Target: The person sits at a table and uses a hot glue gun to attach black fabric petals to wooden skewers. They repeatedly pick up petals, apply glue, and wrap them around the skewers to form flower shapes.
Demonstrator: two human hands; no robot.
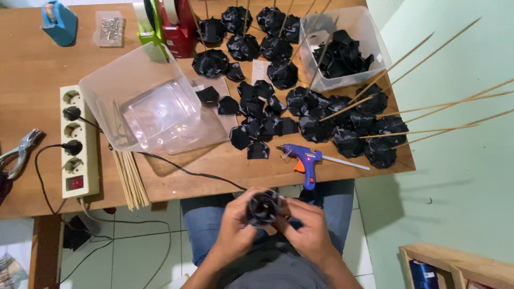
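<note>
Head cam, looking down: left hand [238,222] and right hand [305,227] are both cupped and pinching a black ribbon rose [263,207] over the lap, just off the table edge [214,199]. It looks half-wrapped, though it's hard to tell. The risk I see is the glue gun [305,158] sitting right at that edge, where an elbow bump or its black cord [187,170] could pull it down. There's open room only in the lap; loose petals [257,126] crowd the tabletop.
</note>
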